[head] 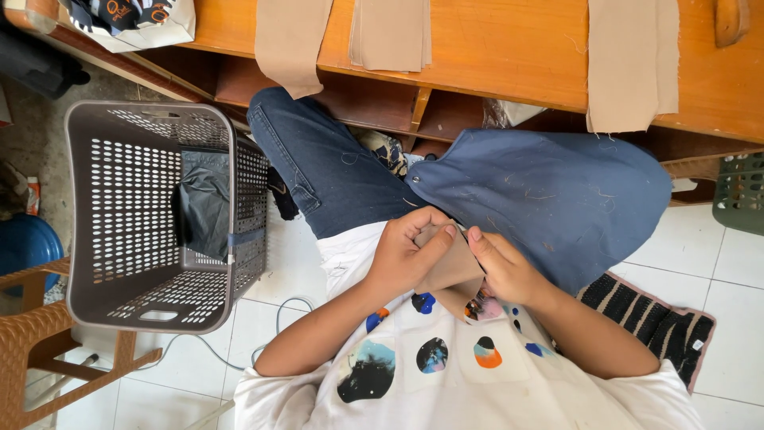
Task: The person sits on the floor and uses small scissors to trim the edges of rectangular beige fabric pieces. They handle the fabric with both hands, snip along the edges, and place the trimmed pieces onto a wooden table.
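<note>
This looks like a small home sewing workshop. Beyond the fingers point(446, 232), cut tan fabric strips point(293, 44) hang over a wooden bench point(509, 48). Loose threads cling to the jeans point(557, 191) just past them, and a plastic basket point(151, 215) sits on white tiles point(732, 263).

A white tiled floor point(740, 263) is seen at the frame's right and bottom. An orange wooden table point(509, 40) spans the top. A grey perforated plastic basket point(127, 215) is set at left, with a brown wicker chair point(32, 334) at lower left.
</note>
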